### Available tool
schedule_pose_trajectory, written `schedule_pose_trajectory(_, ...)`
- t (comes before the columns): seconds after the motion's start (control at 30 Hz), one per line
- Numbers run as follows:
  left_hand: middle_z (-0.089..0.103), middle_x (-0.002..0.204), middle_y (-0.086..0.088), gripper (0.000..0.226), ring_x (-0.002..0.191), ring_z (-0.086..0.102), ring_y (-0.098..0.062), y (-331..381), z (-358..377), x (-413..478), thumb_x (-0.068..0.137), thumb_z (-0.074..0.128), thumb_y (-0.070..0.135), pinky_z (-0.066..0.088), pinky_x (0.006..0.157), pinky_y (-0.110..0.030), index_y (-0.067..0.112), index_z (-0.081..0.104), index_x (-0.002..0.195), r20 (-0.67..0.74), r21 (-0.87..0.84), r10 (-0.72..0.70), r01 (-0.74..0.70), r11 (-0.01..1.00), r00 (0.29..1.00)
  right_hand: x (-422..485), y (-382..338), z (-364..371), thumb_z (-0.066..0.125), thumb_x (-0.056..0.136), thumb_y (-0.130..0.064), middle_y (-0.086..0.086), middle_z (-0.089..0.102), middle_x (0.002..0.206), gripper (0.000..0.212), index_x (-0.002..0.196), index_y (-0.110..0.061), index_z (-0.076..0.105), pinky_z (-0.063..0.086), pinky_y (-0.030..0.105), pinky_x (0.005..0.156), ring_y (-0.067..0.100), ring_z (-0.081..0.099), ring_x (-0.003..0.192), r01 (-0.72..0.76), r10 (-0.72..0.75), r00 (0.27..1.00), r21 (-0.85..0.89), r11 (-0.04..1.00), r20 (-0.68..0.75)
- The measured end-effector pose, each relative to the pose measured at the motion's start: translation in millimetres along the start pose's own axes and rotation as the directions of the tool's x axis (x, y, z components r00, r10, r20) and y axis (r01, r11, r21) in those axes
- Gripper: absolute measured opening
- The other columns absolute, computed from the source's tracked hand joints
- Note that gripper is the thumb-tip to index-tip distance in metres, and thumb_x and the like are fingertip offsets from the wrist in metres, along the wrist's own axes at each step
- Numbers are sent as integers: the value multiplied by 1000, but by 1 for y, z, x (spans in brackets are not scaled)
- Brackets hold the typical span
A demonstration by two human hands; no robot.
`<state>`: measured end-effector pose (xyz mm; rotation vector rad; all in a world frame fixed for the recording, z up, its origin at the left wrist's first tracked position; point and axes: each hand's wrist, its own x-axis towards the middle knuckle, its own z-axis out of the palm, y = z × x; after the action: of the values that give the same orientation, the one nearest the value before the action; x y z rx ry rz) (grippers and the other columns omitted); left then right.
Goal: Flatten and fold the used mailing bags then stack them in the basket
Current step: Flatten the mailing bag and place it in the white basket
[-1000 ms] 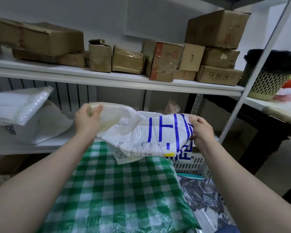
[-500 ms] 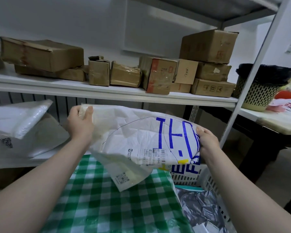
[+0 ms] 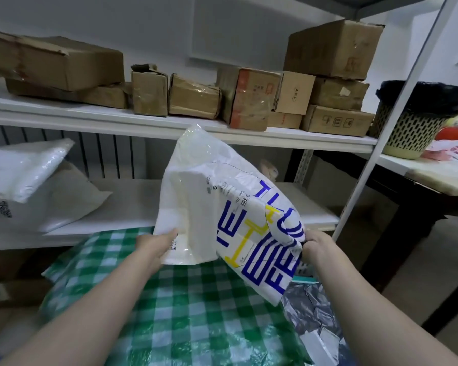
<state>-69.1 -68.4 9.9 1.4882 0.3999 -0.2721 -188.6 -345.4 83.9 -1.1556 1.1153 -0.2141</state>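
A white mailing bag (image 3: pixel 196 196) with blue and yellow print stands upright in the air above the green checked cloth (image 3: pixel 175 307). My left hand (image 3: pixel 156 244) grips its lower left corner. My right hand (image 3: pixel 315 245) pinches its lower right edge, where the printed side bunches. Grey crumpled mailing bags (image 3: pixel 312 323) lie at the lower right, over a white slotted basket (image 3: pixel 303 268) that is mostly hidden behind the held bag.
White padded mailers (image 3: pixel 24 180) lie on the lower shelf at left. Cardboard boxes (image 3: pixel 328 75) line the upper shelf. A slanted white shelf post (image 3: pixel 376 154) stands at right, with a lined bin (image 3: pixel 413 120) on a table beyond.
The bag has swung from spread sideways to standing upright. My left hand dropped from its top left corner height to its lower left; my right hand sank a little.
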Motion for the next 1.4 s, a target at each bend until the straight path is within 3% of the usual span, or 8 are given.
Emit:
schedule_pose_trajectory(0.27, 71, 82, -11, 28, 77, 70, -29, -12, -38, 39, 72, 81, 9, 59, 81, -45, 7, 75, 99, -262, 210, 183, -129, 969, 948, -3, 18, -18, 56, 90, 5, 11, 56, 93, 15, 98, 17, 51, 36, 38, 111, 19, 58, 96, 73, -76, 997, 114, 991, 20)
schedule_pose_trajectory(0.37, 72, 88, -11, 24, 78, 68, -29, -13, -51, 42, 75, 78, 13, 56, 78, -36, 12, 74, 98, -352, 236, 205, -125, 964, 913, 27, 15, -32, 75, -7, -52, 19, 54, 134, 157, 126, 24, 40, -3, 46, 115, 36, 46, 131, 73, -63, 996, 162, 984, -68)
schedule_pose_trajectory(0.4, 73, 93, -11, 27, 80, 68, -29, -14, -53, 43, 76, 77, 14, 54, 78, -35, 12, 73, 103, -372, 227, 210, -130, 965, 904, 27, 22, -26, 68, -4, -32, 15, 48, 144, 102, 85, 10, 43, 1, 37, 117, 35, 44, 132, 73, -64, 995, 121, 990, -73)
schedule_pose_trajectory(0.43, 73, 98, -11, 30, 83, 68, -30, -15, -52, 43, 78, 76, 14, 53, 79, -35, 12, 72, 108, -396, 193, 206, -138, 971, 895, 41, 23, -28, 20, 77, -76, 11, 49, 143, 90, 152, -29, 11, 25, 25, 116, 19, 57, 121, 90, -86, 994, 77, 993, -61)
schedule_pose_trajectory(0.47, 72, 103, -11, 32, 87, 68, -31, -17, -50, 43, 80, 75, 13, 52, 81, -35, 13, 71, 111, -408, 169, 206, -148, 974, 890, 62, 27, -31, 54, 100, -20, 10, 57, 133, 43, 133, 5, 43, 45, 26, 103, 15, 63, 106, 168, -153, 966, 57, 984, -210)
schedule_pose_trajectory(0.5, 70, 107, -11, 32, 92, 67, -31, -19, -47, 42, 82, 73, 12, 52, 84, -35, 13, 69, 114, -417, 139, 201, -156, 978, 886, 60, 27, -27, 53, 99, -29, 11, 64, 121, 32, 117, -2, 53, 55, 30, 86, 17, 66, 93, 149, -114, 976, 186, 971, -185)
schedule_pose_trajectory(0.9, 59, 130, -13, 33, 113, 58, -34, -41, -24, 35, 95, 59, 12, 44, 96, -35, 17, 59, 128, -468, 105, 192, -161, 981, 863, 56, 66, -10, 59, 91, -50, 18, 74, 97, 46, 102, -5, 65, 53, 54, 89, 37, 69, 97, -20, 22, 950, -9, 1000, 313)
schedule_pose_trajectory(1.4, 61, 121, -13, 29, 109, 59, -37, -42, -59, 28, 89, 56, 5, 50, 91, -43, 23, 64, 110, -566, 285, 288, -145, 948, 772, 47, 53, 6, 64, 93, -13, 5, 66, 104, 46, 133, -27, 46, 57, 35, 53, 24, 71, 85, 328, -289, 932, -166, 930, 220)
